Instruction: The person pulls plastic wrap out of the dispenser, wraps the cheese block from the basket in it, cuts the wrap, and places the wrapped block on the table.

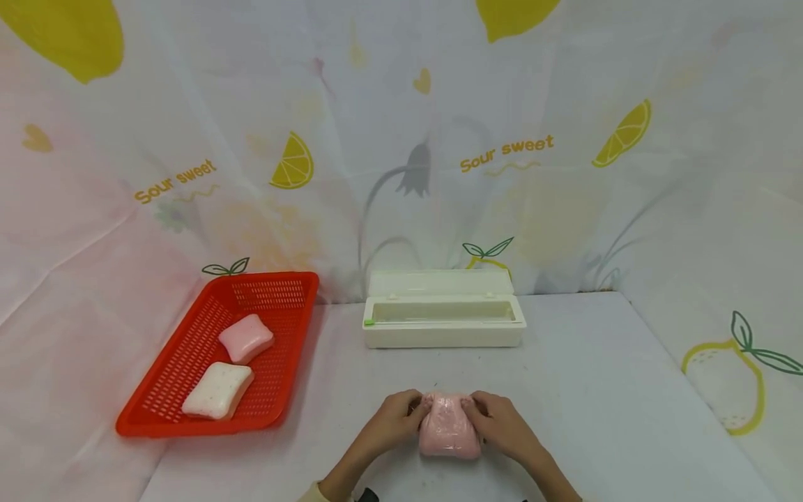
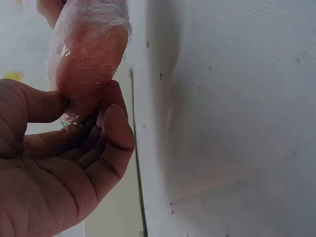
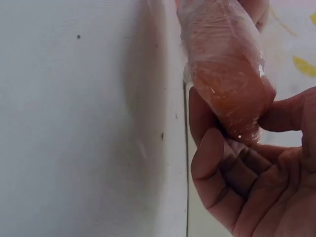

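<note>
A pink, pillow-shaped block like a bar of soap (image 1: 449, 432), wrapped in clear plastic film, is held up over the near part of the table. My left hand (image 1: 396, 418) pinches its left far corner between thumb and fingers. On the opposite corner, my right hand (image 1: 502, 424) pinches in the same way. In the left wrist view, the film-covered bar (image 2: 94, 54) shows wrinkled, shiny plastic bunched near the thumb. The right wrist view has the bar's other end (image 3: 227, 84) gripped by curled fingers. Its underside is hidden from the head view.
Behind the hands stands a white cling film dispenser box (image 1: 442, 337) with its lid raised and a green slider at the left. A red perforated basket (image 1: 290, 390) at the left holds a pink bar (image 1: 247, 338) and a white bar (image 1: 217, 390). Patterned cloth (image 1: 401, 104) hangs behind the white table (image 1: 596, 397).
</note>
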Available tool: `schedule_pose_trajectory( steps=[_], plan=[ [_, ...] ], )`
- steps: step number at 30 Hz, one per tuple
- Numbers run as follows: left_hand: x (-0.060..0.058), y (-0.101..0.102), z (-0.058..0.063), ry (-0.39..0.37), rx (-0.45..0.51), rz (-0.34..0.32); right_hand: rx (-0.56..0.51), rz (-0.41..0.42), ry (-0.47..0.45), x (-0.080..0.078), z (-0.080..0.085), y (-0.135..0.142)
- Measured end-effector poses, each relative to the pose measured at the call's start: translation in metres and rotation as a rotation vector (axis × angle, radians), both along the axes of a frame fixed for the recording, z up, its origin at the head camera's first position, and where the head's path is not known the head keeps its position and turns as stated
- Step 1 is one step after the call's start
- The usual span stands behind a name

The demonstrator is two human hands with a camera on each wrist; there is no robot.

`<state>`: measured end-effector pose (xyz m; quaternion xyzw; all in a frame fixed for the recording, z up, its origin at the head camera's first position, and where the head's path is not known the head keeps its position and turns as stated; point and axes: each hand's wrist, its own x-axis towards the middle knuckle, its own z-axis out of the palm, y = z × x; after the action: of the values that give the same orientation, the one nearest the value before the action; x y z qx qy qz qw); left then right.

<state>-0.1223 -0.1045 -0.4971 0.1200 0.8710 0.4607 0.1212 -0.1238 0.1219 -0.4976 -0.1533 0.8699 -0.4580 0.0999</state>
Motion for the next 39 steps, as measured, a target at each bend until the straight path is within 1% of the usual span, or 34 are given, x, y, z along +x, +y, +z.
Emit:
schedule_pose_trajectory(
  steps=[2,4,7,9,11,13,15,16,18,22,25,27,29,31,34,39],
  plan=[
    [0.001,0.001,-0.002,-0.007,-0.035,0.021,0.042,-0.031,-0.008,0.0,-0.003,-0.002],
    [0.003,0.003,-0.003,0.004,-0.071,0.046,0.099,-0.067,0.014,0.001,-0.004,-0.004],
    [0.006,0.005,-0.001,0.077,-0.133,0.075,0.201,-0.123,0.094,0.004,-0.004,-0.005],
    [0.008,0.006,0.003,0.134,-0.158,0.071,0.25,-0.146,0.14,0.007,0.0,-0.005],
    [0.011,0.006,0.008,0.165,-0.171,0.042,0.284,-0.12,0.167,0.011,0.005,-0.003],
    [0.013,0.005,0.01,0.159,-0.161,0.002,0.276,-0.059,0.171,0.015,0.01,0.0],
    [0.015,0.005,0.008,0.141,-0.151,-0.026,0.254,0.01,0.164,0.018,0.013,0.001],
    [0.016,0.006,0.007,0.129,-0.146,-0.029,0.238,0.038,0.159,0.019,0.013,0.002],
    [0.017,0.008,0.003,0.124,-0.15,-0.029,0.212,0.063,0.166,0.02,0.011,0.001],
    [0.016,0.011,-0.002,0.16,-0.171,-0.028,0.225,0.059,0.225,0.021,0.004,-0.001],
    [0.016,0.012,-0.002,0.184,-0.178,-0.029,0.251,0.048,0.268,0.021,0.002,-0.003],
    [0.016,0.012,-0.001,0.187,-0.178,-0.025,0.264,0.041,0.285,0.021,0.003,-0.004],
    [0.016,0.011,0.001,0.195,-0.179,-0.024,0.284,0.028,0.285,0.022,0.005,-0.005],
    [0.017,0.011,0.003,0.207,-0.18,-0.027,0.305,0.012,0.27,0.024,0.009,-0.006],
    [0.019,0.009,0.005,0.205,-0.179,-0.026,0.334,-0.011,0.241,0.028,0.012,-0.01],
    [0.021,0.006,0.009,0.202,-0.2,0.008,0.371,-0.018,0.249,0.028,0.013,-0.015]
  ],
)
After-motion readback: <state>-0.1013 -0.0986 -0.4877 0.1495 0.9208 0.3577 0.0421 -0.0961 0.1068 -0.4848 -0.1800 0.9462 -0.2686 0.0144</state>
